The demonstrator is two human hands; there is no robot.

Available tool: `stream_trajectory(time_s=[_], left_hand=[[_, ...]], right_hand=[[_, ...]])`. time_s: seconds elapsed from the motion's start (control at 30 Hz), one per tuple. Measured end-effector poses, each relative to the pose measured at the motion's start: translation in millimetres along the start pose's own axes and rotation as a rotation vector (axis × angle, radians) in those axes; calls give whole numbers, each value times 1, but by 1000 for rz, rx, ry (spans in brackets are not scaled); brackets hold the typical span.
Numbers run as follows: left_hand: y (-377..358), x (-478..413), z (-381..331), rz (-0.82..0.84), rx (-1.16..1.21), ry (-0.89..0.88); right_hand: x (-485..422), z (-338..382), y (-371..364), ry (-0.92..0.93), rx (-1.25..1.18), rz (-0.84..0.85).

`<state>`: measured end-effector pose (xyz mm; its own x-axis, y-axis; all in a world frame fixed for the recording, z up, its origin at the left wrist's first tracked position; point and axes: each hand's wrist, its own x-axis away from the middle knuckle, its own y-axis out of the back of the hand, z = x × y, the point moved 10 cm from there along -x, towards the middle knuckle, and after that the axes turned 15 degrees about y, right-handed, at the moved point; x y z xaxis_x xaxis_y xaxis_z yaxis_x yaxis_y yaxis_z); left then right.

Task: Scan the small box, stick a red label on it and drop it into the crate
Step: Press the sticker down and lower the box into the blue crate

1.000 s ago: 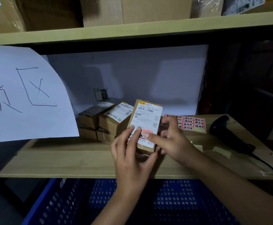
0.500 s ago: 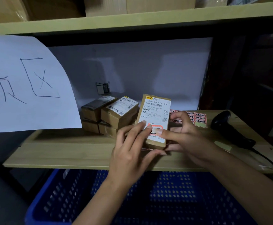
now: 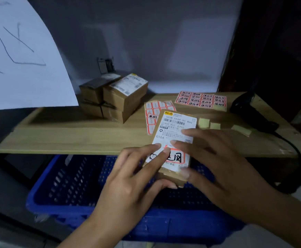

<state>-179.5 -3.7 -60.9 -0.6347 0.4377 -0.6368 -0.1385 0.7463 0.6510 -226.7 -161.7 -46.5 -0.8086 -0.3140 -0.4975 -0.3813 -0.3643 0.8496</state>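
The small brown box [image 3: 175,126] with a white shipping label is held tilted over the shelf's front edge, above the blue crate [image 3: 71,187]. A red-framed label [image 3: 176,156] sits on its lower face. My left hand [image 3: 133,181] grips the box from below, thumb under the bottom edge, fingertips on the face next to the red label. My right hand [image 3: 214,161] holds the box's right side, with fingers pressing across the label. The black scanner [image 3: 251,113] lies on the shelf at the right.
Two sheets of red labels [image 3: 200,100] lie on the wooden shelf [image 3: 65,135] behind the box. Several stacked small boxes [image 3: 114,97] stand at the back left. Backing scraps [image 3: 241,129] lie by the scanner and its cable. A white paper sign [image 3: 20,59] hangs at the left.
The box has come down and toward me, from standing on the shelf to hanging over the crate. Both hands stayed on it, and the red label now shows more fully.
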Motion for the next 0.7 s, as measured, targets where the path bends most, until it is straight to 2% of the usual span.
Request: stream_trajectory(time_s=[0.17,0.27,0.4,0.5,0.57,0.63,0.7], left_hand=[[7,24,4,167,101,107],[-17,29,22,394,236,311],[-72,25,46,687,261,452],[-133,17,79,822,139,470],[-184,20,105,919,123,511],[-228,22,129,950,41,508],[-258,20,145,937,-41,467]], right_hand=[[32,15,-16,42,-6,204],[41,6,-37,-14,-50,339],[43,-28,-94,-203,-406,564],[38,-66,-151,-371,-661,619],[44,-93,-197,-586,-875,624],[47,-119,-238,-669,-935,593],[47,-137,-266,-662,-896,550]])
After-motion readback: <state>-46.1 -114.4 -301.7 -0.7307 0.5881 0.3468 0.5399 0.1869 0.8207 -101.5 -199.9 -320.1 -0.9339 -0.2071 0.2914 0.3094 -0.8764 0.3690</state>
